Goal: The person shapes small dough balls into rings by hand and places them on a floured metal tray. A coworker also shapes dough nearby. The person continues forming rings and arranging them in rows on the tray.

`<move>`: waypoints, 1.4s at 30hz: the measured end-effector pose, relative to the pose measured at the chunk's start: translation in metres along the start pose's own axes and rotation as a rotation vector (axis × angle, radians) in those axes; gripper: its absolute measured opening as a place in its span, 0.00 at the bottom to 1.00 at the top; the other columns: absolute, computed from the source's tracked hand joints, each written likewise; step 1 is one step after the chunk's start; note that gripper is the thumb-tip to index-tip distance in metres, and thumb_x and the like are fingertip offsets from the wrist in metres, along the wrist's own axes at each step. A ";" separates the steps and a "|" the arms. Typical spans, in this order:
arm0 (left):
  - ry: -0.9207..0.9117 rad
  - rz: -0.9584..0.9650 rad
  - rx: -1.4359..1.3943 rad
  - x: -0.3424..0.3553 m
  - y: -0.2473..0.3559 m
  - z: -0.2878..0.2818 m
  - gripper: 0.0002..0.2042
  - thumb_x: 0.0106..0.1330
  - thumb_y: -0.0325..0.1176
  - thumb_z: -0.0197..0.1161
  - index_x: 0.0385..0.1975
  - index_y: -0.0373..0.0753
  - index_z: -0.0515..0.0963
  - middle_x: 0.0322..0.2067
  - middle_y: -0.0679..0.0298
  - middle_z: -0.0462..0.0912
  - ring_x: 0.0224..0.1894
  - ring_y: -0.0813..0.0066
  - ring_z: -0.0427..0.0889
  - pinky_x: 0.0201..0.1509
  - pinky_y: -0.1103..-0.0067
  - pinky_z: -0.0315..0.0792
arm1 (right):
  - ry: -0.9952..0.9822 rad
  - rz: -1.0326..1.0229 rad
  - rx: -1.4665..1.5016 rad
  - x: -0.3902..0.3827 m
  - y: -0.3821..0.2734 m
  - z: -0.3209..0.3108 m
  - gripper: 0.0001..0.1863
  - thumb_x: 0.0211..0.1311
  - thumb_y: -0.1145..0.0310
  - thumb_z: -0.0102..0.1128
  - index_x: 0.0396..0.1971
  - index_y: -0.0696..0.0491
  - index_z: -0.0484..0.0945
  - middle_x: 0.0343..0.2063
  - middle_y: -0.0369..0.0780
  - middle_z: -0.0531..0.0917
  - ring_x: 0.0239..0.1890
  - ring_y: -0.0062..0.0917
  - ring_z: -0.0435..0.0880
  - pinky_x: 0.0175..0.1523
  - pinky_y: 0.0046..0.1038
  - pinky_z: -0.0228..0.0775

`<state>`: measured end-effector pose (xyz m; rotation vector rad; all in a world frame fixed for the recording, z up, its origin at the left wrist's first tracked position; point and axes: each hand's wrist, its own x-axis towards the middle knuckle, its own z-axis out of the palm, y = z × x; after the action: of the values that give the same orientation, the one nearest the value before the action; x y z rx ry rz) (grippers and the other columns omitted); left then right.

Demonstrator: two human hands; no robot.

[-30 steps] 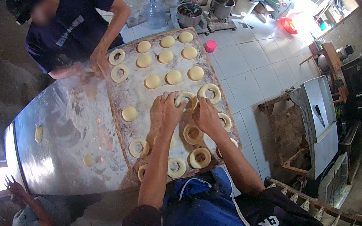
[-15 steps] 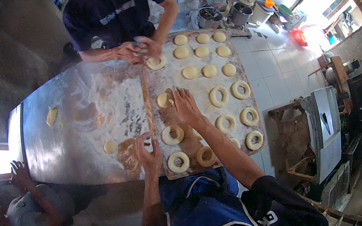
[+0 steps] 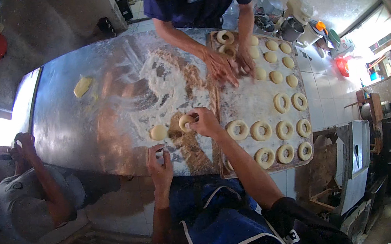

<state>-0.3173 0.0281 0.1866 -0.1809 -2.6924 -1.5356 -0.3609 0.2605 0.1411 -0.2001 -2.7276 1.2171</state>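
Looking down from the head view, the landmark is the floured board [image 3: 240, 104], which carries rows of dough. Just left of the board, the person's right hand [image 3: 204, 122] is mostly closed, thumb and fingers pinching the right edge of a pale round dough piece [image 3: 184, 121]; the fingers cover part of its middle, so whether it has a hole cannot be told. Farther left of the board, close by that piece, a dough ball [image 3: 158, 133] rests on the metal table [image 3: 70, 143]. The left hand [image 3: 160, 166], also left of the board and by the table's near edge, is half curled, its thumb apart from the fingers; something pale shows between them, too small to tell whether it is gripped. On the board's near half lie dough rings [image 3: 261, 130], and toward its far right side sit smooth dough rounds [image 3: 276, 77]. A co-worker's hands [image 3: 221, 69] are together over the board's far left part, near two more rings [image 3: 225, 37]. Well left of the board, a yellowish lump [image 3: 82, 87] lies on the table.
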 end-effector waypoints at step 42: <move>-0.136 -0.093 -0.806 0.049 0.050 0.176 0.17 0.73 0.47 0.46 0.37 0.37 0.71 0.31 0.61 0.75 0.30 0.71 0.71 0.32 0.71 0.68 | 0.259 0.343 0.493 -0.053 -0.014 -0.090 0.24 0.70 0.58 0.46 0.21 0.59 0.80 0.14 0.41 0.76 0.20 0.28 0.73 0.30 0.35 0.66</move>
<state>-0.3555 0.2085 0.1442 -0.1807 -2.0117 -2.6259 -0.2929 0.3071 0.2072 -0.7247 -2.1508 1.7628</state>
